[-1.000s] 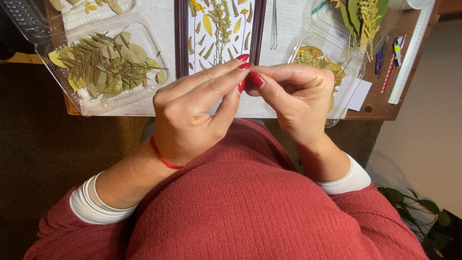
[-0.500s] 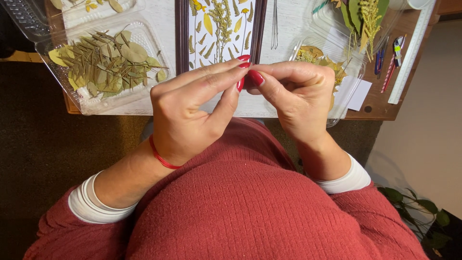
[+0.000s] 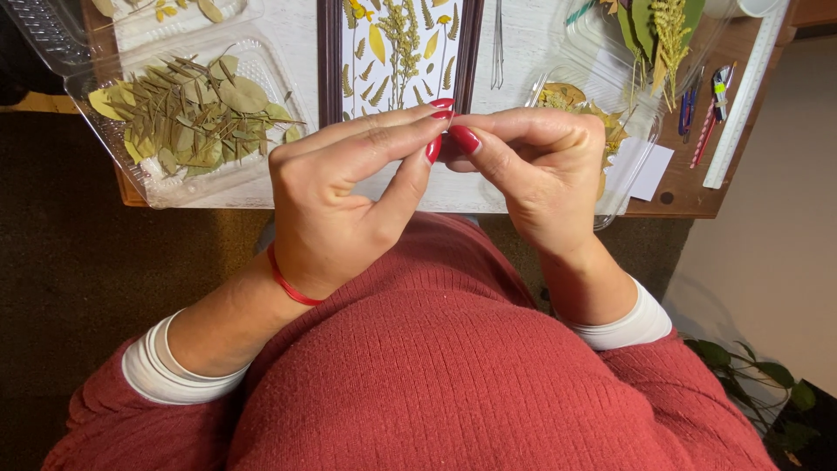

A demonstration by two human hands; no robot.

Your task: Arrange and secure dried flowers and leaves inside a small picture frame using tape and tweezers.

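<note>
We're looking down over a red ribbed sweater (image 3: 436, 375), and above it the wooden table (image 3: 689, 196) runs across the top of the view. On it, dead centre, sits the dark-framed picture (image 3: 401, 52) of pressed ferns and yellow petals on white, its long axis running away from us. To its left lies the clear plastic tray (image 3: 187, 113) heaped with dried green leaves, and to the right a second clear tray (image 3: 610, 131) with brownish dried bits, partly behind the right hand.

Now the hands. The left hand (image 3: 336, 209) comes in from the lower left, a red cord at the wrist, fingers drawn together and stretched toward the middle, thumb and forefinger tips pressed close. The right hand (image 3: 540, 174) meets it from the other side, curled, thumb and forefinger nipped together. The two pinches touch, red nails tip to tip, just in front of the frame's lower edge. Whatever sits between those fingertips is too small to see; we cannot tell what it is, nor which way it points.

Smaller items: a white ruler (image 3: 741, 96) angled along the far right edge, a white paper slip (image 3: 649, 170) beside the right tray, coloured pens (image 3: 711, 105), and metal tweezers (image 3: 497, 44) lying lengthwise beside the frame.
</note>
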